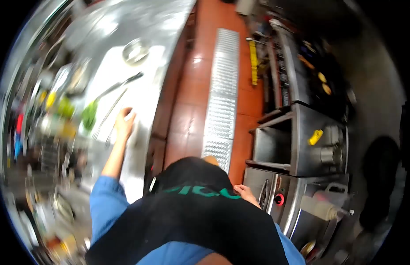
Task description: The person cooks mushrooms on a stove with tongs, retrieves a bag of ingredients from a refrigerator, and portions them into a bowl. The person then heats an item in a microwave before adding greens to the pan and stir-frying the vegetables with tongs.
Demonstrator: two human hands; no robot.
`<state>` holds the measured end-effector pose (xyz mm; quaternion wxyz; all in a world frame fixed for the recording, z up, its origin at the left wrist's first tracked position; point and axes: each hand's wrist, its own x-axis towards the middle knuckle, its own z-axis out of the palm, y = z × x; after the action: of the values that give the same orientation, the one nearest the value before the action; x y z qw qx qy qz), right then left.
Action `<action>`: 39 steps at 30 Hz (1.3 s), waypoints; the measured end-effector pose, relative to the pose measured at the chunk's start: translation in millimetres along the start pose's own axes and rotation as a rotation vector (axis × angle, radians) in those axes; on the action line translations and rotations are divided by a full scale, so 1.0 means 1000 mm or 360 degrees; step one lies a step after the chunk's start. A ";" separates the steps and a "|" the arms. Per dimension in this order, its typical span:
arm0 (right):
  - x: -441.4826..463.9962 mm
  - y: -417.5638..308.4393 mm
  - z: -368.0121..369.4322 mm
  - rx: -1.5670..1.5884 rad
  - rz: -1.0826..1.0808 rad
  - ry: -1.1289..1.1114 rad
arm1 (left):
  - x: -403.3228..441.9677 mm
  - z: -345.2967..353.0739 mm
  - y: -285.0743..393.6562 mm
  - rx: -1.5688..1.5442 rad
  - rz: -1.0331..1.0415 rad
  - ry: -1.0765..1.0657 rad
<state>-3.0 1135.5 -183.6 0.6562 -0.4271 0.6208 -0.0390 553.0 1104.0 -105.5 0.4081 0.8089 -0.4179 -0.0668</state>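
My left hand (124, 124) is over the white cutting board (141, 99), fingers bent, with a gap between thumb and forefinger and nothing visible in it. Just left of it lies a long thin utensil (111, 109), its kind blurred. A knife (121, 85) with a dark handle rests farther up the board, its blade end close to a bunch of green leaves (89, 115). At the board's far end stands a round metal bowl (136, 51). Beside the black apron (205, 216), my right hand (247, 194) hangs with loosely bent fingers, partly hidden, and no object shows in it.
Blurred containers and bottles (59, 119) crowd the steel counter's (165, 22) left side. A metal floor grate (221, 92) runs along the red tiled floor (187, 101). On the right are a stove (297, 66), an open steel cabinet (273, 143) and a plastic bottle (319, 207).
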 end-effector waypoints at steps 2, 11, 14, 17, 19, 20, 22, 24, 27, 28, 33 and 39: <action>0.040 -0.011 -0.019 0.0195 0.0096 -0.0054 | 0.033 0.012 0.025 0.0097 -0.0075 0.0041; 0.263 -0.232 -0.109 -0.0919 -0.0905 -0.0109 | 0.107 0.051 0.014 0.0177 -0.0544 0.0658; 0.282 -0.340 -0.093 -0.1112 -0.0986 -0.0111 | 0.124 0.002 -0.014 0.0693 -0.0840 0.1054; 0.268 -0.445 -0.008 -0.1344 -0.1371 -0.0561 | 0.119 -0.047 -0.050 0.1169 -0.1183 0.1114; 0.248 -0.493 0.048 -0.1437 -0.1576 -0.0840 | 0.105 -0.059 -0.067 0.1334 -0.1291 0.0994; 0.240 -0.519 0.084 -0.1486 -0.1699 -0.1009 | 0.105 -0.069 -0.074 0.1377 -0.1385 0.0794; 0.229 -0.553 0.132 -0.1532 -0.1877 -0.1215 | 0.101 -0.084 -0.080 0.1434 -0.1525 0.0605; 0.230 -0.579 0.169 -0.1549 -0.2026 -0.1397 | 0.110 -0.090 -0.100 0.1375 -0.1942 0.0168; 0.236 -0.599 0.181 -0.1591 -0.1948 -0.1557 | 0.100 -0.095 -0.133 0.1236 -0.1933 0.0142; 0.241 -0.598 0.177 -0.1613 -0.1923 -0.1582 | 0.093 -0.092 -0.135 0.1139 -0.1832 0.0174; 0.265 -0.593 0.163 -0.1734 -0.1581 -0.1697 | 0.100 -0.092 -0.133 0.1160 -0.1267 0.0313; 0.267 -0.601 0.153 -0.1896 -0.1540 -0.1636 | 0.124 -0.070 -0.128 0.1256 -0.1594 0.0118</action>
<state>475.0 678.3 -46.7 0.4351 -0.8720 -0.0755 0.2113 743.5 1096.6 -122.5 0.0130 0.9975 0.0320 -0.0624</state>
